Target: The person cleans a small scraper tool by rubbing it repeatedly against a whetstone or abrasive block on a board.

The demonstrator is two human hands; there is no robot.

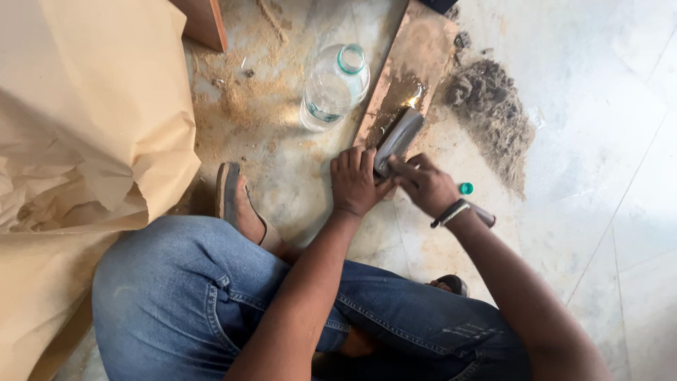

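A flat metal blade [399,138] is being pressed on a wet brown stone slab [416,63].

The blade is held by both hands: left hand [355,182] fingers closed on its near end, right hand [425,185] fingers pressing on top. A clear plastic bottle [334,86] lies at 10 o'clock, sawdust [240,99] around it. Sharpening seems in progress; steady flat pressure is needed next.

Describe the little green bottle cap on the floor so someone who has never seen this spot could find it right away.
Start at the clear plastic bottle lying on the dusty floor, beside the long wet brown slab. Move down past the right hand pressing a flat metal blade on that slab. Just right of that hand lies the green bottle cap, the only small, round, bright green thing there.
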